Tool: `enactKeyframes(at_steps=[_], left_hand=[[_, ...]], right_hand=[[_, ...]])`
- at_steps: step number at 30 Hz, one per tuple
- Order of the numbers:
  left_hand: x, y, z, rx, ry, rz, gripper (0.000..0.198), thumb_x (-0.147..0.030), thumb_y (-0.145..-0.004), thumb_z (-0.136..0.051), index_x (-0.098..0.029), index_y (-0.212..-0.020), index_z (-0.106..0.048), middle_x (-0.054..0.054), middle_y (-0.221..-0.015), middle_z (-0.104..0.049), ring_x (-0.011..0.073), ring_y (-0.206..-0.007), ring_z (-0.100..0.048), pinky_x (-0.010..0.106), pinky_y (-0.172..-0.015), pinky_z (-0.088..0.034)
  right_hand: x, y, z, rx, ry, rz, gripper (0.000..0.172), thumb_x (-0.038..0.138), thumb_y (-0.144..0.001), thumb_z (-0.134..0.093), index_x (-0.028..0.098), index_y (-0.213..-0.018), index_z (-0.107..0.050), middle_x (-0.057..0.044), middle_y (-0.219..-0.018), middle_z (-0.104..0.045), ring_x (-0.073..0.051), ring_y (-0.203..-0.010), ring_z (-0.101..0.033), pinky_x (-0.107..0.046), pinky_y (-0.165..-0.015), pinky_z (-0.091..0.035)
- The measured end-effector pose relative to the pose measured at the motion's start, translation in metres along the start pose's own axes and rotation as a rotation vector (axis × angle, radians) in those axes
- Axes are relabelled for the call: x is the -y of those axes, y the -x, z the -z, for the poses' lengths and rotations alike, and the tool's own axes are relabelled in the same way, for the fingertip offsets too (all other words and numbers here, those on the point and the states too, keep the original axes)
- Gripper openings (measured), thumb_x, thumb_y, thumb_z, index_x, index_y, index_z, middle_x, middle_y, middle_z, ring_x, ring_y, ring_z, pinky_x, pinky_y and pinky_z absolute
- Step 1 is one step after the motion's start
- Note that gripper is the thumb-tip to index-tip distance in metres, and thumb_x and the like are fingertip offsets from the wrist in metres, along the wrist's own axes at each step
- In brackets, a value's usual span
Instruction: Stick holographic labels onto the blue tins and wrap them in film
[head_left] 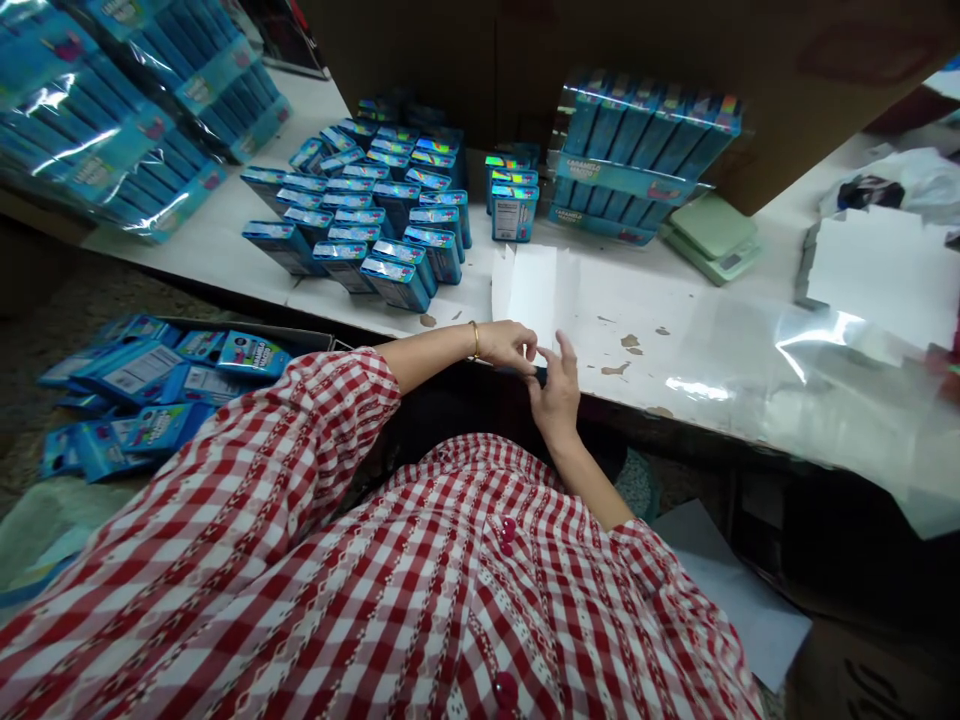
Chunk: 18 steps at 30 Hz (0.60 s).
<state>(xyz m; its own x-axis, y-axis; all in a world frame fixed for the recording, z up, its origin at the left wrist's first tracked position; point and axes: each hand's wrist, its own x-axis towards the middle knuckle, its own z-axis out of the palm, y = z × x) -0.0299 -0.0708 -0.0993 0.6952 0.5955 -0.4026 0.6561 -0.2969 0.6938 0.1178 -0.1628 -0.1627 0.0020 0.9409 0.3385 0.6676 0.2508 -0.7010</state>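
Observation:
My left hand, with a gold bangle on the wrist, sits at the table's front edge with its fingers curled. My right hand is beside it, fingers raised, their tips almost meeting the left hand's. Neither hand shows a held item, though the fingers could hide something thin. Just beyond them lies a flat white creased card on the white table. Rows of small blue boxes stand to the left of the card, and one box stands upright behind it.
A shrink-wrapped pack of blue boxes and a green scale stand at the back. Clear plastic film and white card lie right. Wrapped bundles lie back left. Loose blue boxes sit below the table, left.

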Motion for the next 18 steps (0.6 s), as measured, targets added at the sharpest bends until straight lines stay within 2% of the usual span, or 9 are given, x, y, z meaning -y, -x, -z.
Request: enactKeyframes(at_steps=[3,5,9,12,14,18], left_hand=[[0.007,0.002,-0.001,0.075,0.133,-0.018,0.038,-0.011,-0.062,-0.061,-0.014,-0.099,-0.052,-0.001,-0.075,-0.068,0.0088,-0.057,-0.057,0.018,-0.056,-0.041],[0.010,0.003,-0.001,0.099,0.168,-0.029,0.040,-0.005,-0.060,-0.057,-0.013,-0.098,-0.050,-0.001,-0.075,-0.067,0.0083,-0.057,-0.056,0.017,-0.054,-0.041],[0.008,0.001,-0.002,0.076,0.210,0.005,0.035,-0.004,-0.063,-0.054,-0.012,-0.097,-0.052,-0.001,-0.073,-0.066,0.0075,-0.055,-0.055,0.017,-0.052,-0.042],[0.007,0.001,-0.003,0.029,0.210,0.032,0.022,-0.010,-0.070,-0.052,-0.011,-0.092,-0.056,0.001,-0.073,-0.065,0.0087,-0.059,-0.057,0.019,-0.055,-0.045],[0.006,0.002,-0.003,-0.027,0.139,0.052,0.016,-0.016,-0.075,-0.050,-0.011,-0.088,-0.059,0.000,-0.072,-0.064,0.0081,-0.059,-0.058,0.017,-0.056,-0.045],[0.000,0.003,-0.004,-0.094,-0.042,0.091,0.019,-0.022,-0.080,-0.047,-0.014,-0.087,-0.063,-0.001,-0.072,-0.064,0.0085,-0.060,-0.059,0.017,-0.058,-0.044]], right_hand=[[-0.001,-0.007,-0.001,-0.027,-0.011,-0.044,0.007,0.019,-0.077,-0.053,0.019,-0.083,-0.056,-0.012,-0.132,-0.048,-0.023,-0.118,-0.049,-0.037,-0.088,-0.048],[-0.001,-0.009,-0.001,-0.047,-0.021,-0.053,0.002,0.018,-0.076,-0.053,0.020,-0.075,-0.053,-0.012,-0.125,-0.052,-0.022,-0.111,-0.053,-0.036,-0.085,-0.048],[0.001,-0.011,0.000,-0.097,-0.037,-0.067,0.003,0.020,-0.076,-0.053,0.020,-0.074,-0.051,-0.011,-0.119,-0.056,-0.021,-0.108,-0.054,-0.035,-0.086,-0.046],[0.001,-0.013,0.001,-0.126,-0.052,-0.072,0.005,0.022,-0.077,-0.054,0.020,-0.073,-0.051,-0.011,-0.116,-0.057,-0.021,-0.108,-0.053,-0.036,-0.088,-0.045],[0.001,-0.015,0.000,-0.137,-0.049,-0.082,0.005,0.022,-0.076,-0.054,0.020,-0.073,-0.051,-0.011,-0.114,-0.057,-0.021,-0.107,-0.053,-0.036,-0.088,-0.045],[0.003,-0.017,-0.002,-0.129,0.000,-0.090,0.006,0.021,-0.077,-0.053,0.020,-0.082,-0.053,-0.011,-0.115,-0.055,-0.021,-0.108,-0.051,-0.038,-0.092,-0.044]])
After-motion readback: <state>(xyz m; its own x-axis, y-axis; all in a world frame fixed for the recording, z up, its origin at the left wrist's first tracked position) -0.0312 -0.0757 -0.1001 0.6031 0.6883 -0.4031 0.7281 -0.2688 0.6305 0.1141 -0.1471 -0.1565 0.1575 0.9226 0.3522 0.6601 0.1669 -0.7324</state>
